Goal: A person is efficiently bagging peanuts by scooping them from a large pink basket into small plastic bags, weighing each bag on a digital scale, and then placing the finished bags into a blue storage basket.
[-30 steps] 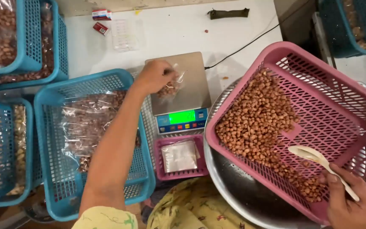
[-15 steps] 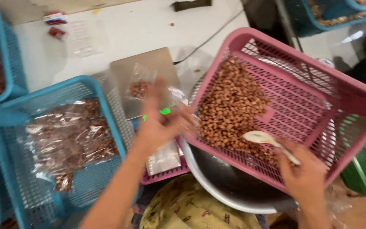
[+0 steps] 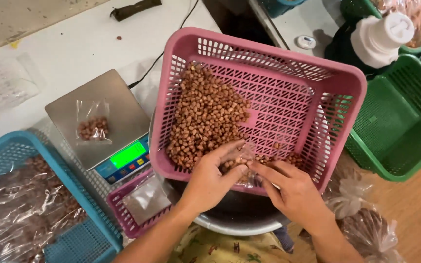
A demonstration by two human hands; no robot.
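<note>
Both hands, left hand (image 3: 210,180) and right hand (image 3: 293,192), pinch a thin, slippery clear bag (image 3: 242,158) over loose peanuts (image 3: 205,117); best held at its open rim.

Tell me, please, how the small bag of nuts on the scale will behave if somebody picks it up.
The bag is thin clear film, so it will probably be floppy and sag around its nuts. It holds only a small cluster, so it should feel light. Its top looks open, so tilting it could spill nuts onto the scale.
</note>
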